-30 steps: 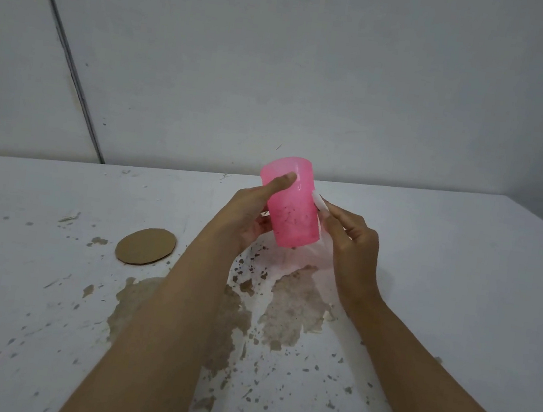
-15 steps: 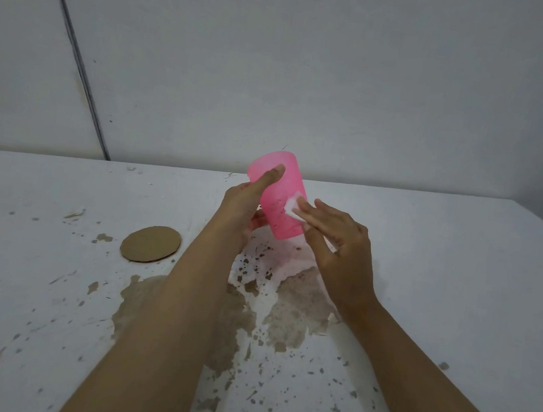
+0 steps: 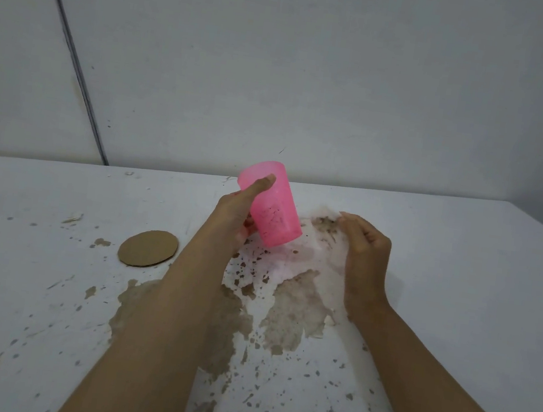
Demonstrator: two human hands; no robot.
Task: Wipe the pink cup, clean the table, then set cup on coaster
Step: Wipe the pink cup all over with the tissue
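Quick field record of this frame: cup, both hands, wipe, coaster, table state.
cup: pink cup, tilted, off the table, dark specks on its side
left hand: left hand grips the cup
right hand: right hand holds stained tissue beside the cup
coaster: coaster bare, flat on table
table: table, brown spill not yet wiped

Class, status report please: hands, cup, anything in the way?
Left hand grips pink cup, tilted, above table. Right hand holds stained tissue, apart from cup. Coaster bare; brown spill uncleaned.
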